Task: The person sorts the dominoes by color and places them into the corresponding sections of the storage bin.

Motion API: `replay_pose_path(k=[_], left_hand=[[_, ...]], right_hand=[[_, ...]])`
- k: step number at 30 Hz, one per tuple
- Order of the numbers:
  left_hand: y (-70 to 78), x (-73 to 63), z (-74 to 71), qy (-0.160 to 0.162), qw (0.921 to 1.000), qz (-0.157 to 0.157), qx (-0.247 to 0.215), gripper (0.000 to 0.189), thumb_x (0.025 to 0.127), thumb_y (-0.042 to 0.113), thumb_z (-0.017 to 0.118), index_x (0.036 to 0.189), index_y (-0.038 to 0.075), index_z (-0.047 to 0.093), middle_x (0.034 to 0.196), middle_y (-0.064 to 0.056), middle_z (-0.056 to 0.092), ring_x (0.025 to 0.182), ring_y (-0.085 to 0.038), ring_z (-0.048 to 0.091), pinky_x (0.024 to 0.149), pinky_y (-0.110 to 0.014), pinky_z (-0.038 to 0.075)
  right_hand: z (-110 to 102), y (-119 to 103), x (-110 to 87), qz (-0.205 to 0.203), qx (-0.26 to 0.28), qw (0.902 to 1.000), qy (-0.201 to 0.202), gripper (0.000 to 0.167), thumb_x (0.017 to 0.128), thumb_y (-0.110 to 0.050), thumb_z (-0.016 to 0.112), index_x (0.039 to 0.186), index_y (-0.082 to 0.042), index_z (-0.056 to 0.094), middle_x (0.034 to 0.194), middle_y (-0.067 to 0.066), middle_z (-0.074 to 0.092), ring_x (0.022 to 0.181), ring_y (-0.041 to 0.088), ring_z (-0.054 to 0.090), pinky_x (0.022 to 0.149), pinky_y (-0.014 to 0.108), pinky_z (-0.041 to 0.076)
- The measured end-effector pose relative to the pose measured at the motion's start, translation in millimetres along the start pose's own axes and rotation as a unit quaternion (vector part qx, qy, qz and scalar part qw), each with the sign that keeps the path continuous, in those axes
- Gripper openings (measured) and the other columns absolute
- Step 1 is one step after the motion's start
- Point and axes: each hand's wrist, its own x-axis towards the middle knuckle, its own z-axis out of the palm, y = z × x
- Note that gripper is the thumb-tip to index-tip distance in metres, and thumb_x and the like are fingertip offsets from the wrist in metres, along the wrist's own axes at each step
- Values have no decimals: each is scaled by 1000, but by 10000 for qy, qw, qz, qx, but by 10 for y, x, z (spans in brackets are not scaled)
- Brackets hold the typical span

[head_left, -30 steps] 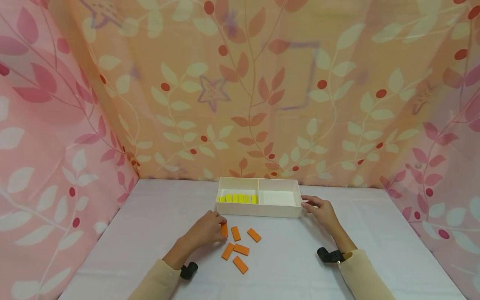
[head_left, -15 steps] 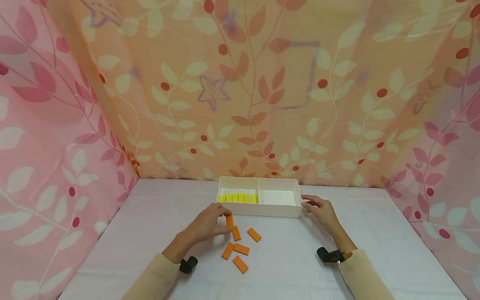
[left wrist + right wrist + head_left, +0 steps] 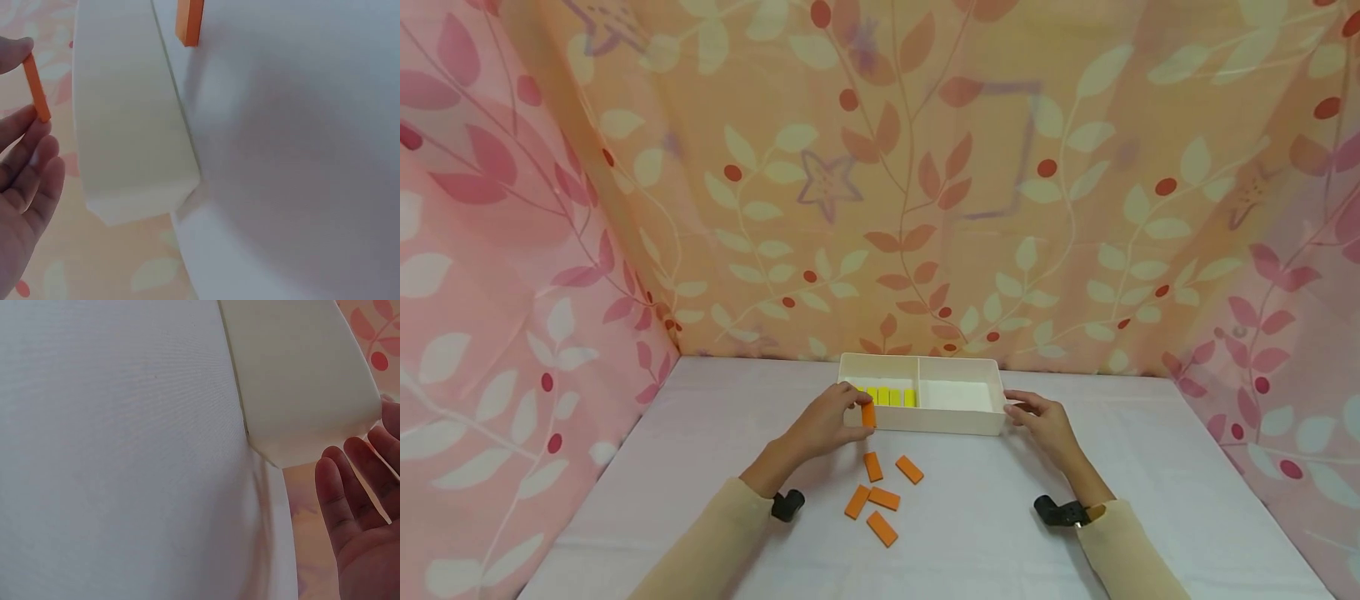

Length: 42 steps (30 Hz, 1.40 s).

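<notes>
Now the left hand (image 3: 831,421) has moved forward, away from the loose orange blocks (image 3: 884,498), and pinches one orange block (image 3: 868,414) between thumb and fingertips. That block sits at the left hand's right tip, in line with the front wall of the white box (image 3: 936,422), so the work looks to be midway through a carry from counter (image 3: 700,450) to box. Five loose blocks stay unmoved, nearer the person than the left hand and slightly to its right. Just beyond that hand, yellow blocks (image 3: 896,397) stand in the box's left compartment. The right hand (image 3: 1041,421) has stayed at the box's right end, fingers extended and holding nothing, probably steadying it.

As for what is hidden, the left hand covers the box's near left corner and the leftmost yellow blocks, which makes a count unsafe. The left wrist view shows the pinched block almost edge-on, apart from the box wall; its height over the rim is hard to judge. An orange block to that hand's right is cut off there. Farther right, whether every right fingertip touches the box cannot be told.
</notes>
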Motion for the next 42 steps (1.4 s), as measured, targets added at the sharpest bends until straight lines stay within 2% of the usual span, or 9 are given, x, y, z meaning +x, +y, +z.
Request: replay_pose_path(k=[6, 14, 21, 23, 28, 32, 36, 42], left_hand=[[20, 190, -5, 116, 9999, 35, -84, 44, 83, 28, 77, 120, 8, 65, 110, -8, 60, 105, -28, 57, 91, -39, 50], [14, 442, 38, 19, 9997, -208, -158, 46, 84, 29, 76, 122, 8, 64, 114, -10, 59, 106, -28, 56, 92, -39, 49], [28, 624, 128, -1, 9994, -330, -98, 46, 84, 29, 75, 123, 7, 63, 115, -8, 59, 106, -23, 55, 96, -38, 49], [52, 670, 157, 4, 9994, -307, -125, 47, 84, 29, 75, 124, 7, 63, 116, -7, 60, 107, -24, 54, 96, -38, 48], [125, 775, 240, -16, 9998, -161, -102, 47, 84, 29, 75, 124, 6, 63, 117, -8, 60, 111, -25, 54, 99, -38, 47], [196, 841, 305, -63, 9999, -84, 11, 47, 84, 31, 75, 123, 7, 64, 117, -7, 61, 112, -24, 55, 100, -37, 46], [284, 897, 368, -62, 9999, -126, 27, 47, 85, 29, 75, 124, 7, 63, 119, -6, 61, 111, -22, 55, 99, -36, 47], [444, 967, 438, -289, 9991, -205, 213, 47, 85, 29, 76, 125, 9, 63, 119, -5, 59, 111, -22, 53, 98, -33, 48]], right_hand=[[3, 28, 2, -38, -21, 10000, 10, 44, 92, -22, 68, 128, 1, 61, 120, 26, 64, 81, 2, 63, 73, 27, 56], [7, 33, 19, -9, 165, 9999, -37, 44, 92, -19, 68, 129, 2, 60, 125, 27, 62, 82, 0, 62, 74, 25, 56], [2, -377, -160, -2, -27, 10000, -63, 39, 93, -9, 64, 128, 8, 58, 124, 31, 61, 80, -1, 61, 77, 31, 56], [-3, -414, -187, -51, -36, 10000, -77, 39, 93, -10, 64, 127, 8, 58, 124, 31, 61, 80, -2, 60, 76, 30, 56], [-10, -355, -153, -88, -21, 9999, -126, 39, 93, -9, 64, 128, 8, 58, 125, 31, 61, 81, 1, 62, 75, 29, 56], [-16, -183, -57, -70, 108, 9998, -138, 41, 93, -12, 65, 129, 5, 59, 126, 29, 61, 81, 3, 63, 74, 28, 56], [-7, -26, 16, -5, 115, 9999, -124, 44, 93, -18, 66, 130, 3, 59, 128, 26, 61, 81, 0, 62, 74, 24, 55], [3, 30, 19, 1, 42, 9999, -106, 46, 92, -24, 67, 130, 1, 59, 130, 25, 60, 80, -3, 62, 73, 21, 55]])
